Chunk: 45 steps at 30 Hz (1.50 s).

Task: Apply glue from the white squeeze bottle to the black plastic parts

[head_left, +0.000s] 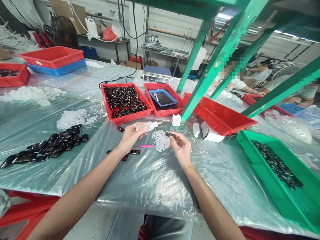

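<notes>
Left hand (132, 135): the fingers are wrapped around a translucent white bottle (148, 126), which lies nearly level, its thin tip pointing right.
Right hand (182, 147): thumb and fingers pinch a small dark piece (170, 134), held just right of the bottle's tip and apart from it.
Between and under the hands: a scatter of white bits (161, 142) lies on the plastic-covered surface (140, 190), with a pink stick (146, 146) just to its left.
By the left wrist: a few loose black pieces (135, 152) lie flat.
Beyond the fingers: a white block (176, 120) stands near the bits; a small white container (196, 129) is farther right.
Red trays: one red tray (135, 117) is filled with glossy black parts; beside it, another red tray (168, 112) holds a blue tray (167, 105).
Left side: a long heap of black parts (58, 143) lies in front of a white pile (73, 118).
Right side: a green bin (260, 173) holds more dark parts.
</notes>
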Each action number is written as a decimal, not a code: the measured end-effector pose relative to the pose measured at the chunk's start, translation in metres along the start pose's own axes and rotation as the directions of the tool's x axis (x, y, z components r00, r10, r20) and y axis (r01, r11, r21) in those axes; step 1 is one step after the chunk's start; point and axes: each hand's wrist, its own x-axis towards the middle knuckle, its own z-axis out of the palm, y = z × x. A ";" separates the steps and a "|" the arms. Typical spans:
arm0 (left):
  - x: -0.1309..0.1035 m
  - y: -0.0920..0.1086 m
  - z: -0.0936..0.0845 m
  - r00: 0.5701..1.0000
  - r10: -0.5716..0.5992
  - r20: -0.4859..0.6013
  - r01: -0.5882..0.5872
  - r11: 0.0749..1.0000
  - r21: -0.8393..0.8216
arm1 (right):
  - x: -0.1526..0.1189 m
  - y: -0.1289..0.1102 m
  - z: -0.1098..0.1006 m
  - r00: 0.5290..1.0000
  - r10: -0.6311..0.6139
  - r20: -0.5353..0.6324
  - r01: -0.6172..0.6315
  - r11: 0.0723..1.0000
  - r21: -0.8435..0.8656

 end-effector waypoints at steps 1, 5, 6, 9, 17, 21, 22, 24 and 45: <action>0.001 -0.001 0.000 1.000 0.008 -0.002 -0.008 1.000 0.019 | 0.000 0.000 0.000 1.000 -0.016 0.001 0.016 1.000 -0.015; 0.006 -0.011 -0.004 1.000 0.018 0.016 -0.020 0.995 0.098 | -0.001 0.002 0.002 0.997 -0.074 0.027 0.076 0.994 -0.080; 0.007 -0.014 -0.005 1.000 0.015 0.024 -0.018 0.992 0.129 | -0.002 0.002 0.003 0.996 -0.081 0.037 0.085 0.991 -0.100; 0.010 -0.022 -0.008 0.999 0.030 0.014 -0.032 0.975 0.222 | -0.003 0.002 0.003 0.995 -0.088 0.054 0.094 0.988 -0.123; 0.015 -0.045 -0.016 0.994 0.057 0.092 -0.086 0.933 0.351 | -0.002 0.001 0.004 1.000 -0.016 -0.009 0.016 0.998 -0.065; 0.012 -0.039 -0.016 0.991 0.115 0.074 -0.136 0.865 0.483 | -0.002 0.003 0.005 1.000 -0.006 -0.006 0.005 0.999 -0.042; 0.010 -0.034 -0.016 0.986 0.158 0.055 -0.164 0.843 0.512 | -0.001 0.003 0.005 1.000 -0.002 -0.005 0.002 0.999 -0.039; 0.005 -0.021 -0.013 0.959 0.284 -0.019 -0.219 0.779 0.588 | -0.001 0.004 0.005 1.000 0.008 -0.005 -0.009 0.999 -0.034; -0.050 -0.016 0.027 0.551 -0.075 0.831 -0.780 0.309 0.545 | -0.001 0.007 0.006 1.000 0.007 0.019 -0.006 1.000 -0.016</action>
